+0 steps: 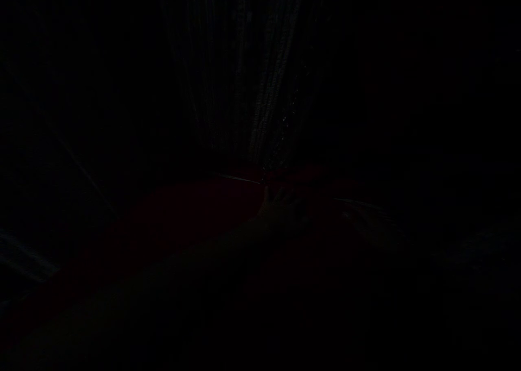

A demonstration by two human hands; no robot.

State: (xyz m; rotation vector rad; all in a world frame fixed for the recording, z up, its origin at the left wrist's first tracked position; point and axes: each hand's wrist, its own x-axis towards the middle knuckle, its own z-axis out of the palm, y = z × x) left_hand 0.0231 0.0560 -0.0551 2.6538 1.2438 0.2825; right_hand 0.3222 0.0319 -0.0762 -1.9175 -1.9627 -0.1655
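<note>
The picture is very dark, and little can be made out. My left hand reaches in from the lower left on an outstretched arm, its fingers spread apart over a dark red surface. Nothing shows in its grasp. Whether the palm presses on the red surface or hovers above it, I cannot tell. A thin pale line lies just beyond the fingers, to their left. I do not see my right hand.
Behind the red surface, faint vertical folds like a curtain hang down, with small glints along one side. A faint pale curved edge shows to the right. At the far left is a dim greyish strip.
</note>
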